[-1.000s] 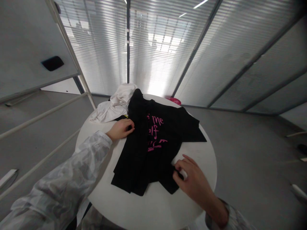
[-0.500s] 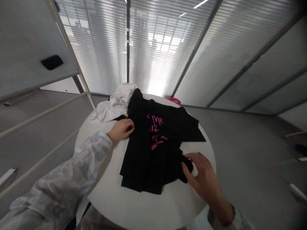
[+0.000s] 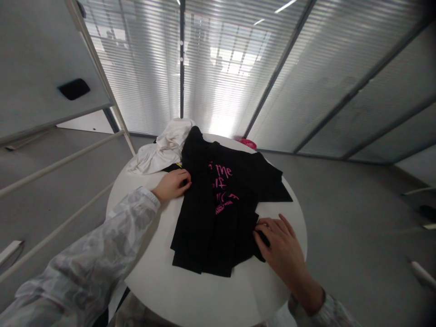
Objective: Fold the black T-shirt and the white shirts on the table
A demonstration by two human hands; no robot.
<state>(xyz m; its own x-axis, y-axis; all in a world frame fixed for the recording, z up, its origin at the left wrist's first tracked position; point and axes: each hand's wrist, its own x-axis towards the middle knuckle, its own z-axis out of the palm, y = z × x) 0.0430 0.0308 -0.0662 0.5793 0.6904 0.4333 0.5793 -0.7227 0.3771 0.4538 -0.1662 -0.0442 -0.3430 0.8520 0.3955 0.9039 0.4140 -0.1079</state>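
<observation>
Glare bleaches the blinds (image 3: 220,111); the floor (image 3: 354,213) lies dim; edges soften.

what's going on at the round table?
A person has both hands at a black T-shirt spread on a round white table. The left hand rests at its left edge; the right hand has black cloth between thumb and fingers at the near right. The shirt lies partly folded, its pink lettering partly hidden. A crumpled white cloth lies at the far left.
</observation>
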